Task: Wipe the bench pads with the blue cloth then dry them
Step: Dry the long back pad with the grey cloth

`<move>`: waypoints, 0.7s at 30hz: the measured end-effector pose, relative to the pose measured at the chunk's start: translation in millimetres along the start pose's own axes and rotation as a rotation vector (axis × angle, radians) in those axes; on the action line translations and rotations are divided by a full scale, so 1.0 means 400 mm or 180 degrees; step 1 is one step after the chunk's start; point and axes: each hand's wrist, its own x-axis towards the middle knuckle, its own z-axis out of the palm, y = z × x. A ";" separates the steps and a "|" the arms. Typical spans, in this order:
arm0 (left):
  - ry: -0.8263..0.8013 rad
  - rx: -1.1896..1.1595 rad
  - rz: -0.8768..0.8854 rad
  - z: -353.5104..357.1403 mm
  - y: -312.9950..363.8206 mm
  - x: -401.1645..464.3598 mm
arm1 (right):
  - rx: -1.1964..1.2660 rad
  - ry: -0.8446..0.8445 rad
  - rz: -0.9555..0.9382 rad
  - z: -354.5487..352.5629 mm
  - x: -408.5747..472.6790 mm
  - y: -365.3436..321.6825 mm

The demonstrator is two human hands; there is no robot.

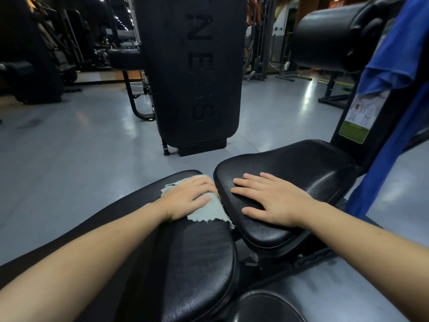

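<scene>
Two black bench pads lie before me: a long pad (192, 256) at centre-left and a seat pad (301, 173) to its right. My left hand (190, 196) presses flat on a small pale grey-green cloth (209, 212) at the far end of the long pad. Flat on the near part of the seat pad rests my right hand (267, 198), fingers straight, holding nothing. A blue cloth (392, 66) hangs over the machine frame at the right edge.
An upright black pad (192, 66) with embossed letters stands just beyond the bench. A black roller pad (325, 36) sits at upper right, another round pad (267, 307) at the bottom. Grey gym floor (69, 147) spreads to the left, with machines in the dark background.
</scene>
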 end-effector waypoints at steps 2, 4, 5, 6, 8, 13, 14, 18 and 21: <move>0.0051 -0.0021 -0.0123 -0.004 -0.031 0.014 | 0.0027 0.0015 -0.0006 0.003 0.001 0.002; 0.0082 -0.0037 -0.0257 -0.007 -0.060 0.027 | 0.0069 0.0035 -0.0025 0.007 0.003 0.004; 0.0100 -0.0046 -0.0349 -0.008 -0.076 0.034 | 0.0081 0.0054 -0.0026 0.009 0.002 0.005; 0.0123 -0.0074 -0.0475 -0.009 -0.089 0.039 | 0.0081 0.0072 -0.0029 0.010 0.002 0.007; 0.0207 -0.0174 -0.0822 -0.015 -0.116 0.046 | 0.0103 0.0108 -0.0035 0.010 0.003 0.008; 0.0234 -0.0387 -0.1540 -0.018 -0.164 0.027 | 0.0099 0.0115 -0.0021 0.011 0.004 0.009; 0.0252 -0.0403 -0.1623 -0.019 -0.167 0.014 | 0.0087 0.0127 -0.0017 0.011 0.004 0.009; 0.0390 -0.0496 -0.1887 -0.020 -0.173 -0.075 | 0.0109 0.0158 -0.0017 0.014 0.003 0.008; 0.0437 -0.0501 -0.1973 -0.010 -0.172 -0.182 | 0.0086 0.0182 -0.0016 0.015 0.003 0.007</move>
